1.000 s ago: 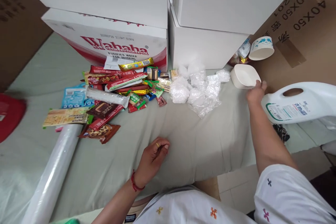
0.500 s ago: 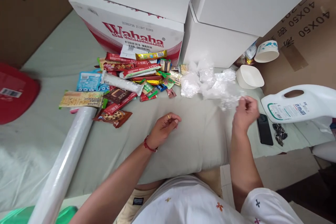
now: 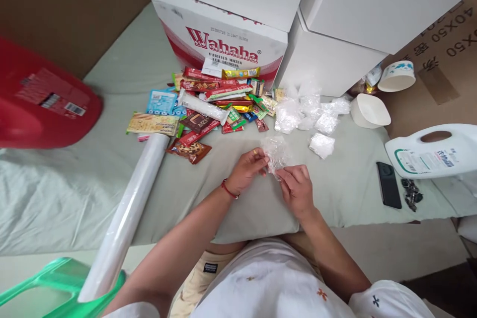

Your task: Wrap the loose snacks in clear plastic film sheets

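Observation:
A crumpled clear plastic bag (image 3: 276,153) is held up between my two hands over the green-grey cloth. My left hand (image 3: 249,168), with a ring and a red bracelet, pinches its left edge. My right hand (image 3: 297,186) is closed on its lower right edge. Beyond it lies a heap of similar clear bags (image 3: 309,109), and one folded bag (image 3: 321,145) sits apart at the near side. To the left of these is a pile of wrapped snacks (image 3: 219,102), with bars, biscuits and a cookie pack (image 3: 189,151).
A long plastic film roll (image 3: 126,213) leans at the left beside a green stool (image 3: 61,271). A red container (image 3: 48,99) stands far left. White boxes (image 3: 227,35) line the back. On the right are a bowl (image 3: 370,110), paper cup (image 3: 397,75), detergent bottle (image 3: 439,151), phone (image 3: 388,185) and keys (image 3: 412,194).
My right hand has brought a clear bag leftward from the heap's near side, and my left hand now grips it too. The view has turned left, showing more of the red container and green stool.

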### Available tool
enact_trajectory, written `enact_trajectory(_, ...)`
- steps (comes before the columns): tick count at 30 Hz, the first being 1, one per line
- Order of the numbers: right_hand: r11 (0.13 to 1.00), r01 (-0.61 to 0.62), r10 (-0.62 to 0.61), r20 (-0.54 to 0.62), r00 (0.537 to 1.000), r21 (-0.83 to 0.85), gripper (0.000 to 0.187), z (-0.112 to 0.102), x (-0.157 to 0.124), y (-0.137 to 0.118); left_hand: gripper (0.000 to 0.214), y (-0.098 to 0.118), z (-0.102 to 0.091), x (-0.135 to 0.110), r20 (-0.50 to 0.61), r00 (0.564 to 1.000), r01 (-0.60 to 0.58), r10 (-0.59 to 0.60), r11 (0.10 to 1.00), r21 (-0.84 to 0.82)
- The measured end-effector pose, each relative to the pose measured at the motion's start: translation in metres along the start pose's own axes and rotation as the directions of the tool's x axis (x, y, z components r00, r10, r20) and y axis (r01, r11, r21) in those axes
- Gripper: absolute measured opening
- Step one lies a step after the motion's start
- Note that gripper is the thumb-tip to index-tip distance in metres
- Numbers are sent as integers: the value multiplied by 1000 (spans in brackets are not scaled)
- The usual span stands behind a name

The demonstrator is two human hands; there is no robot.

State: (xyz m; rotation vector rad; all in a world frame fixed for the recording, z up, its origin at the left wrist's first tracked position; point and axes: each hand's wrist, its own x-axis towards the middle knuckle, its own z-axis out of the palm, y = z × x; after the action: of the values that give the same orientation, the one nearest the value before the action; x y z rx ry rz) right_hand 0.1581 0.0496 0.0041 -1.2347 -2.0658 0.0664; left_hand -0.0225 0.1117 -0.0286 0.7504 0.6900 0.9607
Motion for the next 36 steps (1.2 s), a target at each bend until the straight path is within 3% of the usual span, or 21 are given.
enact_trajectory(5, 963, -211, 212, 16, 977, 165, 29, -3, -9, 1, 50, 0, 1, 6, -73, 997, -20, 20, 1000, -4)
enact_trajectory(8, 957, -222, 223, 15, 975, 185, 26, -2, -10, 2, 52, -2, 2, 7, -94, 995, -35, 35, 999, -2)
enact_trajectory(10, 950, -233, 232, 31, 972, 207, 11, 3, -10, 4, 53, -2, 2, 7, -58, 998, -27, 26, 1000, -7)
enact_trajectory(16, 796, -437, 433, 110, 894, 418, 16, 13, -9, 6, 60, -1, 3, 4, 114, 992, 44, -48, 999, 31)
enact_trajectory(19, 795, -424, 394, 162, 905, 434, 39, 14, -9, 6, 54, -4, 1, 5, 132, 988, 79, -80, 997, 13)
enact_trajectory(22, 789, -445, 420, 157, 894, 424, 22, 16, -11, 6, 46, -7, -3, 7, 95, 991, 90, -94, 995, 50)
enact_trajectory(25, 673, -534, 522, 182, 833, 512, 13, 18, -11, 7, 44, -8, -5, 7, 53, 995, 73, -79, 991, 115)
enact_trajectory(29, 382, -635, 695, 245, 676, 671, 16, 11, -6, 10, 44, -4, -6, 7, 67, 996, 41, -54, 982, 185)
enact_trajectory(32, 210, -607, 765, 258, 591, 766, 23, -1, 2, 15, 45, 2, -5, 5, 99, 993, 35, -59, 975, 221)
enact_trajectory(34, 158, -575, 797, 240, 554, 802, 27, -9, 7, 18, 47, 6, -4, 4, 114, 992, 27, -52, 977, 214)
enact_trajectory(36, 171, -560, 815, 203, 543, 811, 28, -13, 9, 19, 49, 9, -2, 2, 139, 989, 14, -42, 980, 199)
